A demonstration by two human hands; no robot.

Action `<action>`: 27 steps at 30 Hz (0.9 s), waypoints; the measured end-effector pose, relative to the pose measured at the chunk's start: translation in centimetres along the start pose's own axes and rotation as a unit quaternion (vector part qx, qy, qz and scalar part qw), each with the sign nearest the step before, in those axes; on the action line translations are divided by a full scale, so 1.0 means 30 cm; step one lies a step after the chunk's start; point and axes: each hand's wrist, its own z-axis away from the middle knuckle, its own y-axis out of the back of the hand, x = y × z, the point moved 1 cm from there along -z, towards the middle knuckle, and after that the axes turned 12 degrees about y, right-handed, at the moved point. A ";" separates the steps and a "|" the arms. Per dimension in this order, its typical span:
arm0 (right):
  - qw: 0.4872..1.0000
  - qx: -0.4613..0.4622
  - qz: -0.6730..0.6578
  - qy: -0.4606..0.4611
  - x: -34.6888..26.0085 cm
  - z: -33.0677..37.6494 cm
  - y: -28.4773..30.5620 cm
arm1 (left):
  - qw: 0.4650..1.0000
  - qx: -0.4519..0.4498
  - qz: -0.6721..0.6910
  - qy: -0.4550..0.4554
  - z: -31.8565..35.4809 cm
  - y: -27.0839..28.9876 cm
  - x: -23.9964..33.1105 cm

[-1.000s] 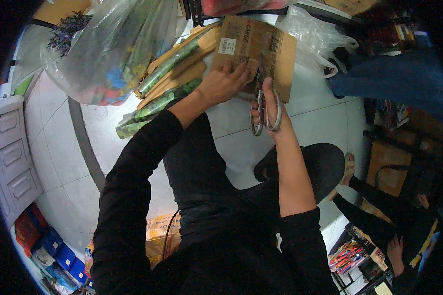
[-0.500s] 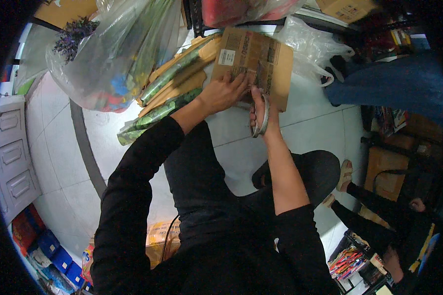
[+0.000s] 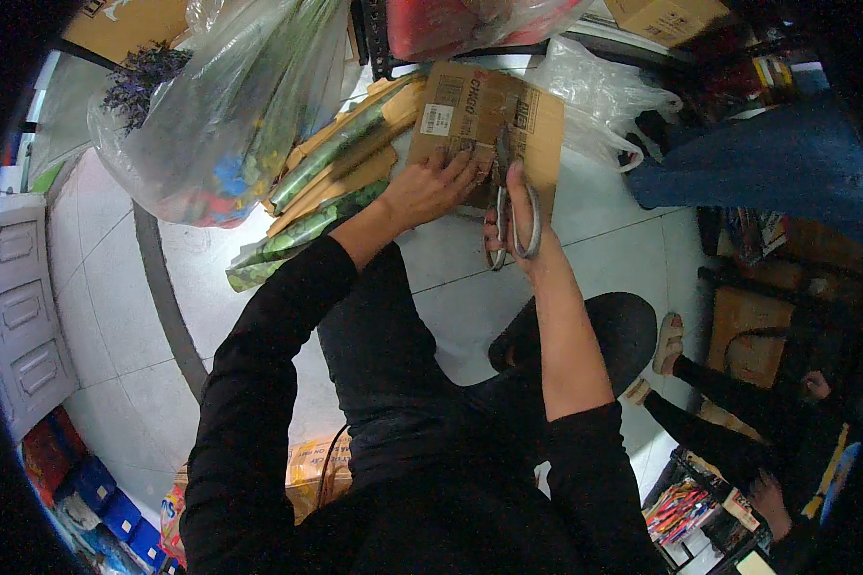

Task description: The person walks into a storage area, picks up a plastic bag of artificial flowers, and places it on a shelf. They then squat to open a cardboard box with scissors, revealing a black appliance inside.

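Note:
A taped brown cardboard box (image 3: 539, 129) lies at the top middle, with a white label on its left part. My left hand (image 3: 430, 189) rests on the box's near left side, fingers laid out on the cardboard. In my right hand (image 3: 545, 251) is a pair of scissors (image 3: 502, 149) with grey handle loops, shut around those loops by my fingers and thumb. The blades point away from me over the box's middle, along the taped strip. Whether the tips touch or enter the cardboard I cannot tell.
Left of the box lie green patterned rolls (image 3: 302, 235) and brown cardboard strips. A clear bag of artificial flowers (image 3: 230, 144) stands beyond them. White plastic bags (image 3: 594, 96) sit to the right, near a person's jeans leg (image 3: 758, 158). Another person's sandalled foot (image 3: 672, 340) is at right.
My right hand has turned, so the scissors' two loops and blades now show over the box. My left hand stays on the cardboard; the box has shifted slightly.

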 end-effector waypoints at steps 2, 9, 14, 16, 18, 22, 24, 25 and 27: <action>1.000 -0.023 -0.009 0.007 0.001 -0.048 0.018 | 1.000 0.002 0.001 0.002 -0.004 0.002 0.003; 1.000 0.000 -0.002 -0.006 -0.020 -0.026 0.001 | 1.000 0.020 0.016 -0.012 0.000 0.011 0.001; 0.998 -0.019 -0.043 -0.052 0.003 0.043 0.028 | 1.000 0.019 0.012 0.001 0.008 0.013 0.000; 0.995 -0.030 -0.062 -0.071 0.013 0.058 0.037 | 1.000 0.001 0.010 0.002 0.011 0.009 -0.006; 0.995 -0.038 -0.065 -0.066 0.019 0.057 0.042 | 1.000 -0.014 0.008 0.002 0.008 0.018 -0.002; 0.999 -0.018 -0.029 -0.014 0.010 -0.019 0.033 | 1.000 -0.025 0.007 0.004 -0.004 0.029 0.009; 1.000 0.002 -0.025 0.007 0.009 -0.057 0.025 | 1.000 -0.020 0.004 -0.004 -0.003 0.019 0.006; 0.999 0.011 -0.033 0.017 0.015 -0.075 0.023 | 1.000 -0.016 0.000 -0.012 -0.003 0.016 0.003; 0.997 0.024 -0.031 0.060 0.009 -0.083 0.001 | 1.000 -0.020 -0.005 -0.013 0.001 0.015 -0.004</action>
